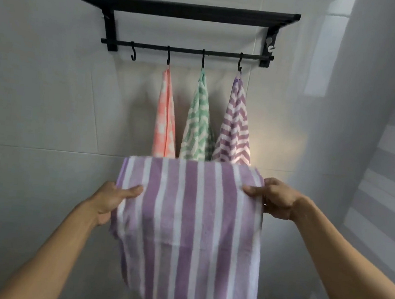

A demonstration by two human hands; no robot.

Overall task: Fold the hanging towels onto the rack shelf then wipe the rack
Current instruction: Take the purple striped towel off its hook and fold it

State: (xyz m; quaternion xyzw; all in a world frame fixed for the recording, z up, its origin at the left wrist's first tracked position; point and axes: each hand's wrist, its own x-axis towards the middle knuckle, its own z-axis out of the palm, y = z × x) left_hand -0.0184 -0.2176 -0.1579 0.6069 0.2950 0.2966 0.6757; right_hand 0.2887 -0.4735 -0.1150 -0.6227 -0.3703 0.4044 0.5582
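From the head view, a grey tiled wall [37, 108] is filling the background, with a black rack [186, 10] mounted high on it. Three towels are hanging from hooks on the rack's lower bar: a pink towel [165, 116], a green towel [198, 122] and a purple zigzag towel [235, 126]; the leftmost hook [133, 52] is hanging bare. Below them, a purple striped towel [189, 221] is draping down in front, folded over at its top edge. The left hand [110, 201] is pinching its left edge between thumb and fingers, and the right hand [274, 197] is pinching its right edge likewise.
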